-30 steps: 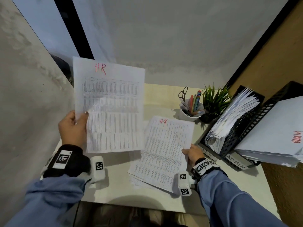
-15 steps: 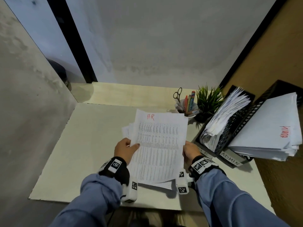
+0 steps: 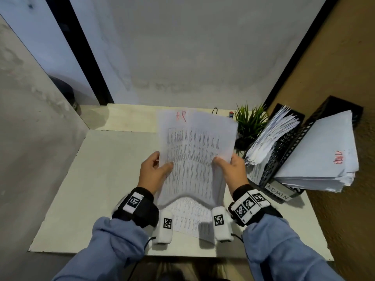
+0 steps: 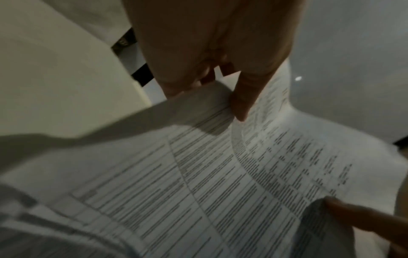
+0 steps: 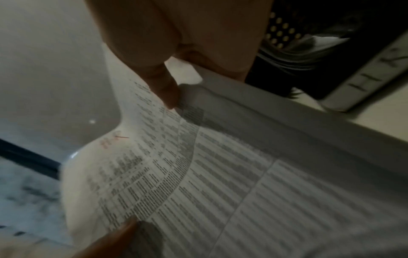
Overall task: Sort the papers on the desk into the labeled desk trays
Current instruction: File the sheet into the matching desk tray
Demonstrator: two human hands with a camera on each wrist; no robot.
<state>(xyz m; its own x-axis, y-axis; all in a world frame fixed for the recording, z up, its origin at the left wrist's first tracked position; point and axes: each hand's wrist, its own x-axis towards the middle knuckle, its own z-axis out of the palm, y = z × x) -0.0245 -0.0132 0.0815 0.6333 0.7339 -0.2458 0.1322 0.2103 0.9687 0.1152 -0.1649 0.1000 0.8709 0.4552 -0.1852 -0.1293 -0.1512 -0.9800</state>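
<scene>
Both hands hold up a thin bundle of printed sheets marked "HR" in red [image 3: 192,155] over the middle of the desk. My left hand [image 3: 154,171] pinches its left edge, thumb on the front [image 4: 240,104]. My right hand [image 3: 229,169] pinches the right edge, thumb on the print [image 5: 167,94]. The bundle bows between them. One more printed sheet [image 3: 188,216] lies flat on the desk beneath. At the right stand two black mesh trays: the nearer-left one [image 3: 282,145] holds fanned papers, the other [image 3: 324,155], labelled "ADMIN" [image 3: 278,192], holds a thick stack.
A small green plant [image 3: 250,122] stands behind the held sheets, left of the trays. A pen cup is mostly hidden by the paper. Walls close in on the left, back and right; the pale desk surface [image 3: 101,179] stretches out to the left.
My left hand brought its HR sheet from the far left onto the sheets by the right hand. Both hands then lifted the gathered bundle off the desk, towards the trays.
</scene>
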